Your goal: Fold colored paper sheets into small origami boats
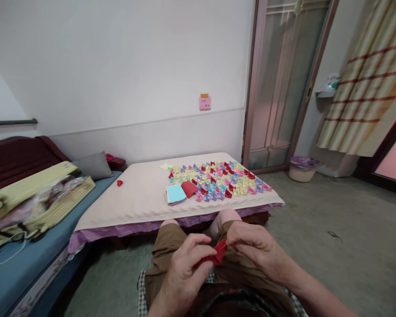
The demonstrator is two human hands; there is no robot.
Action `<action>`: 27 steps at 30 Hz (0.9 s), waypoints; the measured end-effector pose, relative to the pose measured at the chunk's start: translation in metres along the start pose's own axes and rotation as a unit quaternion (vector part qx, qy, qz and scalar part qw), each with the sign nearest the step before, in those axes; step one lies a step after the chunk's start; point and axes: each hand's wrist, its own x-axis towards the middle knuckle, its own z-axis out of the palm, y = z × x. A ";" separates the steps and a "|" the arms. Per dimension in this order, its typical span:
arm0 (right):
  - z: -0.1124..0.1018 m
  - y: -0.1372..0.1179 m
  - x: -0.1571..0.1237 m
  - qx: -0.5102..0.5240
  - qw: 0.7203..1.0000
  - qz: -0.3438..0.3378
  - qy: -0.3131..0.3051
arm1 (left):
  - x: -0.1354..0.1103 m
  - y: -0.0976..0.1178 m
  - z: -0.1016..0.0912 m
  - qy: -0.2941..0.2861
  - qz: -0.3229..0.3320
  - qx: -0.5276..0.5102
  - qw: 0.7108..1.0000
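My left hand (pixel 185 268) and my right hand (pixel 254 246) meet over my lap, both pinched on one small piece of red folded paper (pixel 219 253). Ahead stands a low table with a cream cloth (pixel 135 193). On it lie many small folded paper shapes (pixel 221 180) in several colours, laid close together. Beside them sits a stack of square paper sheets (pixel 176 193) with a light blue one on top, and a red sheet (pixel 189 188) leans against it. One lone red folded piece (pixel 119 182) lies at the table's left side.
A blue couch (pixel 20 268) at the left carries a yellow open case (pixel 33 198) and a grey cushion (pixel 94 166). A glass door (pixel 284 83) and a striped curtain (pixel 366 79) stand at the right, with a bin (pixel 302 168) on the grey floor (pixel 333 233).
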 end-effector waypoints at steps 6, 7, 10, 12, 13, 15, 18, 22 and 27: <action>0.000 -0.001 0.002 0.008 0.999 0.030 -0.016 | 0.003 0.003 -0.002 0.004 -0.089 -0.026 0.996; 0.000 -0.002 0.003 0.011 0.999 0.044 -0.027 | 0.003 0.002 -0.001 0.005 -0.095 -0.025 0.995; -0.002 -0.002 0.003 0.032 0.992 0.102 -0.068 | 0.003 0.000 -0.001 0.009 -0.104 -0.031 0.994; -0.003 -0.001 0.003 0.060 0.984 0.143 -0.093 | 0.004 0.000 -0.002 0.012 -0.108 -0.046 0.993; -0.003 0.001 0.002 0.079 0.978 0.160 -0.105 | 0.005 0.000 -0.002 0.015 -0.110 -0.055 0.992; -0.003 0.004 0.001 0.118 0.967 0.187 -0.129 | 0.006 -0.001 -0.004 0.019 -0.115 -0.076 0.990; -0.003 0.007 0.001 0.146 0.960 0.193 -0.140 | 0.007 -0.004 -0.006 0.020 -0.124 -0.126 0.984; -0.007 0.010 0.002 0.163 0.974 0.122 -0.102 | 0.004 -0.012 -0.008 0.036 -0.143 -0.227 0.963; -0.006 0.017 0.002 0.264 0.955 0.122 -0.058 | 0.000 -0.017 -0.004 0.051 -0.183 -0.452 0.872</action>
